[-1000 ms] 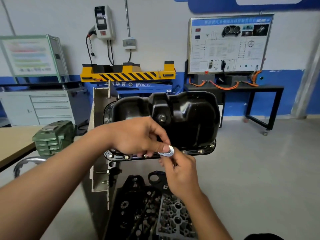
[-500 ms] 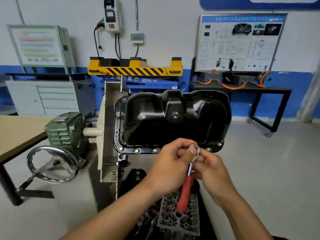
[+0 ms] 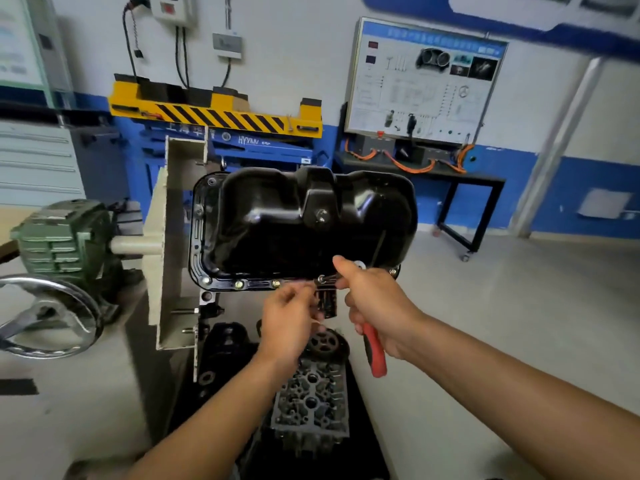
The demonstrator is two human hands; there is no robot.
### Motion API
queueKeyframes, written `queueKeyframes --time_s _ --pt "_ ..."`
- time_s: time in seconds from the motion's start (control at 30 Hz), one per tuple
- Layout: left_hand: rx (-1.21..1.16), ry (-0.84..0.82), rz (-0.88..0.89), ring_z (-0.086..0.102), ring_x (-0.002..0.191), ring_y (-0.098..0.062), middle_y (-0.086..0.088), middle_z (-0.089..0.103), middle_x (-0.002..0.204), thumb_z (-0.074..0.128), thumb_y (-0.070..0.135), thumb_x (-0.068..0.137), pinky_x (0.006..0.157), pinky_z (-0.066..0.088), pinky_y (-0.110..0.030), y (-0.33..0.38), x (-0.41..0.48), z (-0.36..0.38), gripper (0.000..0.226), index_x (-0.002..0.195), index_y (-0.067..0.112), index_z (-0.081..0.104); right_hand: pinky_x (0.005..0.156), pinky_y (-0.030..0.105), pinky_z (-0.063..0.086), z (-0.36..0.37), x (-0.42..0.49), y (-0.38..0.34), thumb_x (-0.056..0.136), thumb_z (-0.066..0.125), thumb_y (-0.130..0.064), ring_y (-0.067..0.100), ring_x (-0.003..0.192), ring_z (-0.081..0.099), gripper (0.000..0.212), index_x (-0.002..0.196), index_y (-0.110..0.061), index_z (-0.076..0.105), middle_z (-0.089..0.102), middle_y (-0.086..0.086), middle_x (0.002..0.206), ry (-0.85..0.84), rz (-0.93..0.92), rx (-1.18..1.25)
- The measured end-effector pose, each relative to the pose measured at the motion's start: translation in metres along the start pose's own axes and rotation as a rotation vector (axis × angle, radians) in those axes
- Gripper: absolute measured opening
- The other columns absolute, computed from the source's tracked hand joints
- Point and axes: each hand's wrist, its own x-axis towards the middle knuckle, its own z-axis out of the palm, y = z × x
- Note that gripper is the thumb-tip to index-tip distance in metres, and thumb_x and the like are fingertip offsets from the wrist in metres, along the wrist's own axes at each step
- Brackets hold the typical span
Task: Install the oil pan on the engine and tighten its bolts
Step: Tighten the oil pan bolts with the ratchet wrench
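The black oil pan (image 3: 301,226) sits against the engine on the stand, its flange facing me with several bolts (image 3: 239,284) along the lower edge. My right hand (image 3: 375,306) grips a ratchet wrench with a red handle (image 3: 375,355); its metal head reaches a bolt on the lower flange near the middle. My left hand (image 3: 289,322) is just below that spot, fingers pinched at the wrench's socket end. Whatever the fingertips pinch is hidden.
The cream stand plate (image 3: 173,258) holds the engine; a green gearbox (image 3: 65,237) and steel handwheel (image 3: 45,317) are at left. An engine head part (image 3: 311,407) lies below my hands. A yellow-striped lift (image 3: 214,112) and a black bench (image 3: 460,181) stand behind.
My hands have risen from below the pan to its lower flange. The wrench head now sits at a flange bolt, with my right hand holding the red handle.
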Motion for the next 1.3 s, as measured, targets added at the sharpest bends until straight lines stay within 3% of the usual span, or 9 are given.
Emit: queueKeyframes --time_s 0.1,0.3,0.43,0.57,0.7,0.8,0.97,1.17,1.3 --pt "-0.556 -0.258 -0.441 0.052 0.049 -0.012 -0.005 0.062 0.071 0.046 0.041 0.103 0.042 0.044 -0.023 -0.003 0.001 0.011 0.049 0.096 0.003 0.076 0.047 0.022 0.038 0.002 -0.002 -0.001 0.096 0.05 -0.05 0.0 0.034 0.045 0.048 0.071 -0.009 0.061 0.047 -0.011 0.039 0.031 -0.083 -0.108" --pt "-0.897 -0.2 -0.466 0.034 0.038 -0.003 0.006 0.044 0.054 0.044 0.024 0.105 0.031 0.024 -0.016 0.009 0.011 0.04 0.027 0.085 0.01 0.057 0.036 0.012 0.035 -0.007 -0.004 -0.018 0.093 0.053 -0.031 0.001 0.035 0.05 0.046 0.048 -0.019 0.058 0.054 -0.008 0.04 -0.003 -0.138 -0.264" --pt "-0.845 -0.132 -0.515 0.037 0.034 -0.002 0.005 0.047 0.052 0.044 0.02 0.105 0.029 0.024 -0.015 0.009 0.01 0.038 0.023 0.084 0.013 0.052 0.067 0.031 0.039 -0.035 0.012 -0.025 0.089 0.047 -0.048 0.02 0.077 0.061 0.03 0.074 -0.025 0.057 0.06 -0.004 0.076 -0.019 -0.814 -1.645" --pt "-0.81 -0.091 -0.522 0.036 0.035 -0.002 0.006 0.043 0.05 0.048 0.015 0.104 0.029 0.025 -0.014 0.011 0.009 0.034 0.027 0.077 0.015 0.051 0.073 0.037 0.034 -0.021 0.015 -0.037 0.096 0.039 -0.049 0.023 0.079 0.058 0.039 0.082 -0.024 0.066 0.062 -0.001 0.081 -0.118 -1.089 -2.021" --pt "-0.811 -0.125 -0.505 0.043 0.045 -0.004 0.004 0.047 0.059 0.05 0.02 0.103 0.038 0.032 -0.015 0.01 0.011 0.032 0.028 0.077 0.012 0.057 0.058 0.034 0.042 -0.008 0.013 -0.025 0.095 0.052 -0.043 0.027 0.076 0.065 0.03 0.079 -0.019 0.061 0.06 0.0 0.08 -0.094 -0.758 -1.627" --pt "-0.816 -0.185 -0.481 0.048 0.064 -0.012 -0.002 0.052 0.075 0.048 0.024 0.103 0.062 0.041 -0.024 0.009 0.012 0.031 0.026 0.086 0.009 0.061 0.048 0.032 0.05 0.004 0.013 -0.016 0.094 0.055 -0.022 0.02 0.059 0.065 0.032 0.068 -0.005 0.063 0.065 0.007 0.069 -0.012 -0.204 -0.622" --pt "-0.764 -0.223 -0.45 0.043 0.039 -0.009 0.003 0.045 0.05 0.045 0.023 0.104 0.039 0.041 -0.021 0.006 0.008 0.037 0.041 0.066 0.012 0.056 0.042 0.022 0.036 0.004 0.008 -0.013 0.094 0.058 -0.018 0.012 0.047 0.051 0.023 0.077 -0.005 0.068 0.061 0.009 0.067 -0.038 0.194 0.041" --pt "-0.764 -0.139 -0.477 0.038 0.041 -0.003 0.008 0.043 0.051 0.052 0.022 0.101 0.037 0.029 -0.016 0.004 0.011 0.038 0.03 0.072 0.016 0.057 0.063 0.033 0.045 -0.031 0.02 -0.024 0.099 0.046 -0.046 0.024 0.075 0.063 0.033 0.102 -0.015 0.059 0.064 0.003 0.083 -0.143 -0.698 -1.636" --pt "-0.72 -0.145 -0.479 0.037 0.042 -0.004 0.008 0.041 0.051 0.054 0.024 0.101 0.037 0.028 -0.016 0.004 0.011 0.035 0.037 0.064 0.018 0.054 0.064 0.038 0.048 -0.03 0.023 -0.032 0.101 0.04 -0.042 0.027 0.07 0.06 0.029 0.103 -0.02 0.059 0.047 -0.004 0.069 -0.232 -0.933 -1.864"
